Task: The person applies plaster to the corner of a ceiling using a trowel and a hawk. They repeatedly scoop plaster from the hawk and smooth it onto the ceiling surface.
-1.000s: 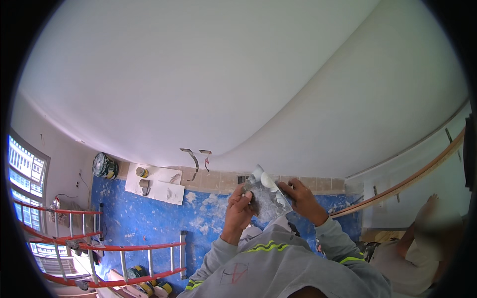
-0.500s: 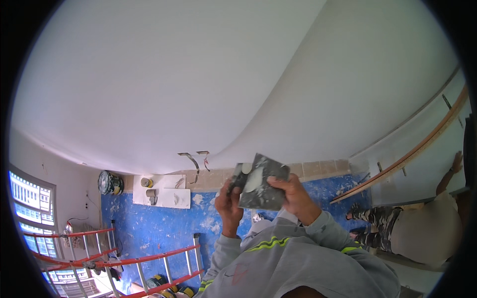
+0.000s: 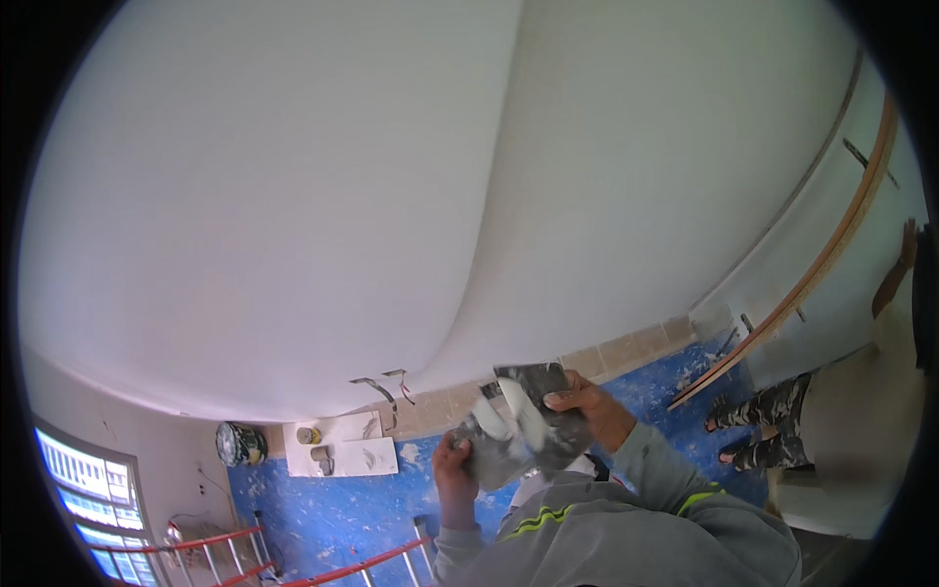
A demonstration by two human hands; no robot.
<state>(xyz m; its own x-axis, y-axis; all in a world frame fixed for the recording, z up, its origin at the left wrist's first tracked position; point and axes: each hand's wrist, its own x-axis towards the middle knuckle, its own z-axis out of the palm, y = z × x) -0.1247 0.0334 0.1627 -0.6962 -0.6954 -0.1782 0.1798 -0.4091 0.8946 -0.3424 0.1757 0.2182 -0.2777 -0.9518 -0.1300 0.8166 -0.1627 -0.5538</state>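
Head view: a white wall (image 3: 293, 196) spans 9 o'clock through 12, above the blue floor (image 3: 323, 504) at 7. Another person (image 3: 856, 421) is at 4, a red ladder (image 3: 367, 564) at 7 by the rim, a white board (image 3: 362, 457) just past 7. Between 5 and 6, I have two flat plates: my left grip (image 3: 456, 477) is closed on the left plate (image 3: 500, 467), my right grip (image 3: 599, 409) pinches the right plate (image 3: 567, 433), thumb on top. White paste (image 3: 528, 415) lies on both; whether they touch, I can't tell.
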